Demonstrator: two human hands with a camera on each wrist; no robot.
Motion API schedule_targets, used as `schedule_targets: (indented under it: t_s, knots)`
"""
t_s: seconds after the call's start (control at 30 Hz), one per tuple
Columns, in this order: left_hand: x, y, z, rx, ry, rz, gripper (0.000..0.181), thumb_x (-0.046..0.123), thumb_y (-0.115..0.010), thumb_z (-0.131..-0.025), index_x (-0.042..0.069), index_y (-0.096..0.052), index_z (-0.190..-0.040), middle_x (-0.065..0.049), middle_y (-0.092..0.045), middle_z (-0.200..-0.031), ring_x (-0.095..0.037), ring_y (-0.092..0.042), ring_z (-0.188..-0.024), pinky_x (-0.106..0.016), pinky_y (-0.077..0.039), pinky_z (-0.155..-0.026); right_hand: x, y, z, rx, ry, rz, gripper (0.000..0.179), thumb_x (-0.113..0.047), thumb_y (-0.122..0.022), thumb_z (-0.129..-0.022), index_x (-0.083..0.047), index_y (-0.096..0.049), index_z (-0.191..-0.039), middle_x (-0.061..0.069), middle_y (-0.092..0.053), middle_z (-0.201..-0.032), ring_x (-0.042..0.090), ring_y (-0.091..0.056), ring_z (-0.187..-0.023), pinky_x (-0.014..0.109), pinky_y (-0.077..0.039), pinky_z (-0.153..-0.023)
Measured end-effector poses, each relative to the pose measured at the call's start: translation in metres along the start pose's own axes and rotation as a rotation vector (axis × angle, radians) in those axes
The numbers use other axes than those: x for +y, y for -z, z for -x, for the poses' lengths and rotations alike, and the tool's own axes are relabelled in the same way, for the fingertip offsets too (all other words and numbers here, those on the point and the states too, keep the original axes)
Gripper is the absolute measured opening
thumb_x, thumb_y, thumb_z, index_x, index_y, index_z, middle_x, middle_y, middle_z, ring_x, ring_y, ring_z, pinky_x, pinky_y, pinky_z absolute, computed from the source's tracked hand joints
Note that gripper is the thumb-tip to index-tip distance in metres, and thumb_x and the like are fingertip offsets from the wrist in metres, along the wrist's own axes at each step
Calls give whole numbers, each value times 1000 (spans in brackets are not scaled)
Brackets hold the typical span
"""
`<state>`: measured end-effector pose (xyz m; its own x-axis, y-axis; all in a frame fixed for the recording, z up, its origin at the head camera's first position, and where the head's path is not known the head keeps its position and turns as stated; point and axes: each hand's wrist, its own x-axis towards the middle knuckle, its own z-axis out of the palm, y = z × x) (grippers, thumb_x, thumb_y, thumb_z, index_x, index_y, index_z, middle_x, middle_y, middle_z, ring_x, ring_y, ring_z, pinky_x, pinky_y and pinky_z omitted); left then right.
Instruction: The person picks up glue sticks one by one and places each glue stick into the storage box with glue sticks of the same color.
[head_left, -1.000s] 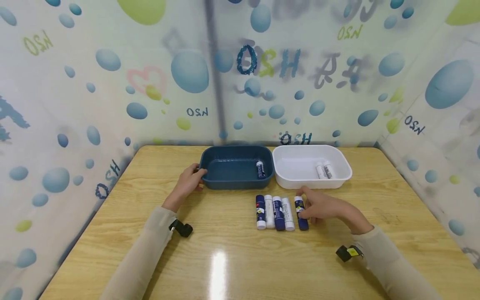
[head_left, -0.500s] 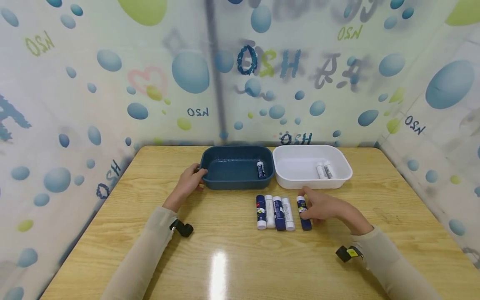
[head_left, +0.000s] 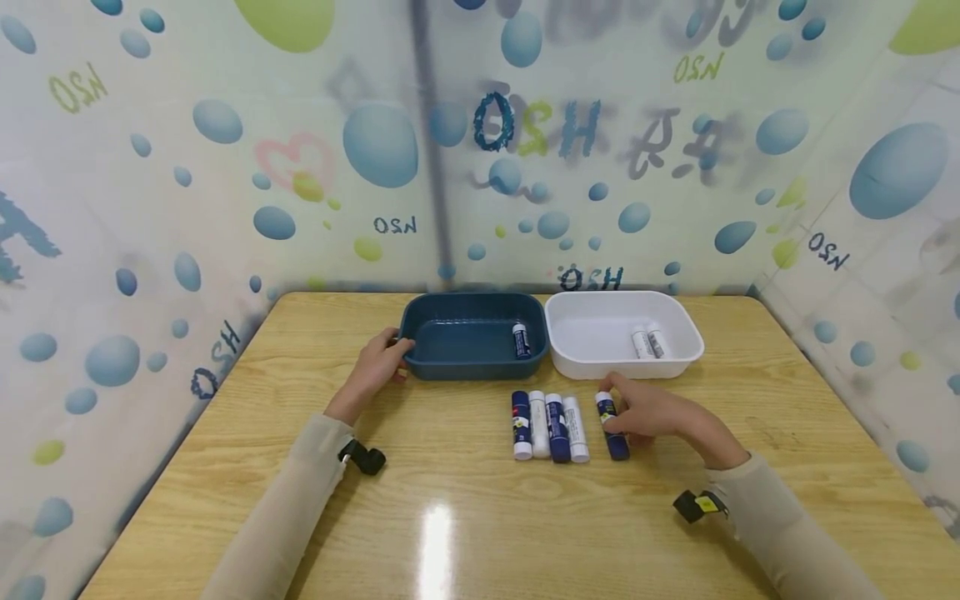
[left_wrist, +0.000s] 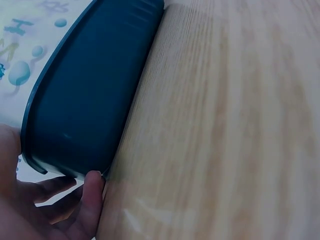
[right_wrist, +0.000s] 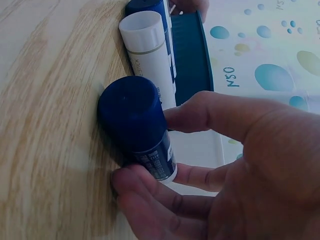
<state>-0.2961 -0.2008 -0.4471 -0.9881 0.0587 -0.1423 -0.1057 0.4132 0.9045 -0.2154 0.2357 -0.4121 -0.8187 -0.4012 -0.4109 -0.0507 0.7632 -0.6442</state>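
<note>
My right hand (head_left: 651, 410) pinches a blue glue stick (head_left: 617, 447) with a white end, thumb on one side and fingers curled on the other. In the right wrist view that glue stick (right_wrist: 132, 112) shows its dark blue cap, close to the tabletop. Left of it lies a row of several blue glue sticks (head_left: 557, 429) and white glue sticks (head_left: 576, 429), side by side. At the far left, my left hand (head_left: 377, 364) holds the end of a dark blue tray (head_left: 472, 370), thumb at the rim and fingers against the outer wall (left_wrist: 75, 165).
Inside the blue tray lies one blue glue stick (head_left: 521, 342). A white tray (head_left: 622, 368) stands against its right side, with two white glue sticks (head_left: 642, 342) in it. Behind the wooden table (head_left: 450, 517) rises a printed wall (head_left: 300, 250).
The blue glue stick in my right hand has shifted slightly right, widening the gap to the row. My left hand and both trays have stayed put.
</note>
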Motion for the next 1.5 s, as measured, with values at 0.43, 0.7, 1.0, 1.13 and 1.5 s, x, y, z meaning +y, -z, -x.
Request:
schedule_targets:
  t_s: [0.43, 0.7, 1.0, 1.13, 1.5]
  knots:
    - [-2, 1, 1, -5, -1, -10, 59, 36, -48, -108, 6, -37, -157, -22, -55, -140, -23, -65, -95, -31, -62, -73, -1, 0, 1, 11, -34, 6, 53, -21, -71, -96, -8, -44, -140, 7, -62, -73, 18, -55, -58, 30, -47, -56]
    - [-3, 1, 2, 1, -13, -16, 57, 35, -47, -108, 6, -39, -156, -23, -56, -136, -23, -64, -92, -31, -62, -73, -1, 1, 1, 3, -36, 5, 55, -18, -71, -96, -8, -44, -143, 9, -62, -83, 19, -61, -65, 34, -58, -59]
    - [-1, 0, 1, 2, -7, -21, 58, 34, -47, -108, 4, -38, -157, -23, -56, -137, -21, -65, -92, -31, -62, -73, -1, 3, 2, 7, -10, -16, 55, -16, -71, -96, -7, -43, -143, 11, -63, -85, 20, -64, -64, 36, -60, -60]
    - [0, 1, 0, -5, -6, -21, 60, 35, -47, -108, 6, -36, -159, -23, -55, -139, -23, -65, -95, -32, -62, -74, -3, 5, 5, 9, -10, -31, 56, -16, -70, -97, -9, -42, -144, 14, -62, -94, 21, -65, -69, 36, -61, -62]
    - [-1, -1, 0, 3, -11, -21, 57, 34, -48, -108, 5, -39, -156, -22, -57, -135, -21, -64, -92, -31, -62, -72, -10, 10, 13, 12, 78, -47, 55, -15, -71, -96, -12, -45, -144, 15, -62, -101, 21, -64, -74, 36, -62, -64]
